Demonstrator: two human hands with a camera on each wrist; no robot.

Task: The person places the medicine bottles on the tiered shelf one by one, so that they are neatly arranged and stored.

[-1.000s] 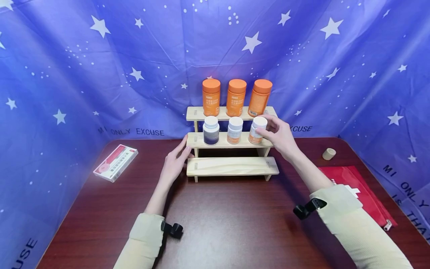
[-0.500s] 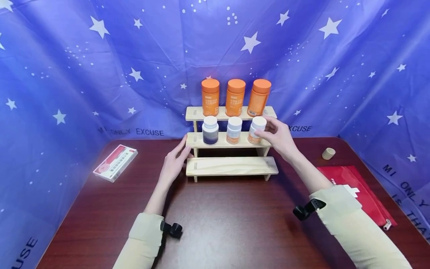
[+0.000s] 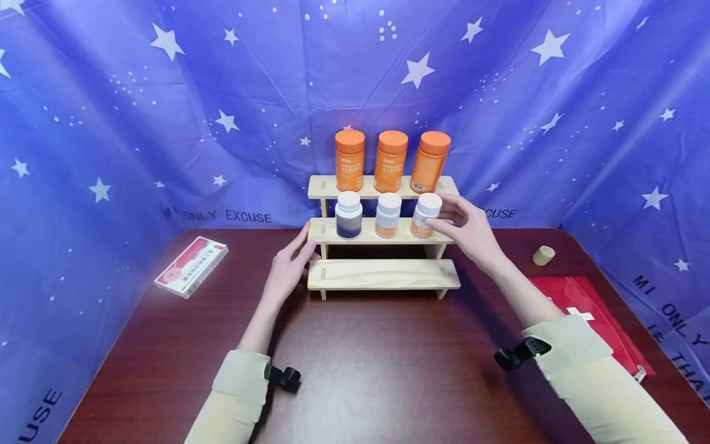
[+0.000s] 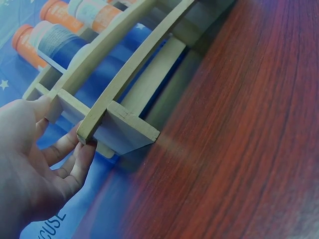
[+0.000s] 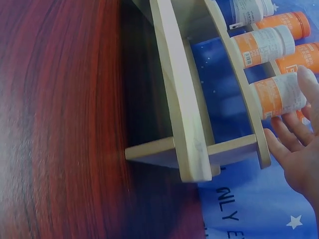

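My left hand (image 3: 289, 264) holds the left end of a three-step wooden stand (image 3: 383, 274), its fingers bent at the step ends in the left wrist view. On the middle step stand a dark-blue and white pill bottle (image 3: 348, 217) and two white and orange ones. My right hand (image 3: 471, 231) is at the rightmost white and orange pill bottle (image 3: 426, 216). Its thumb is straight at the bottle's side, its fingers spread and loosely bent; in the right wrist view the bottle stands upright on the step.
Orange bottles (image 3: 392, 161) line the top step; the right one leans. A red and white box (image 3: 191, 267) lies left on the dark wooden table (image 3: 355, 370). To the right are a small beige cylinder (image 3: 543, 254) and a red pouch (image 3: 588, 320). A blue star curtain hangs behind.
My right hand has shifted slightly to the right, its thumb drawing back from the front of the right white and orange bottle. The left hand keeps its place; the bottles stand where they were.
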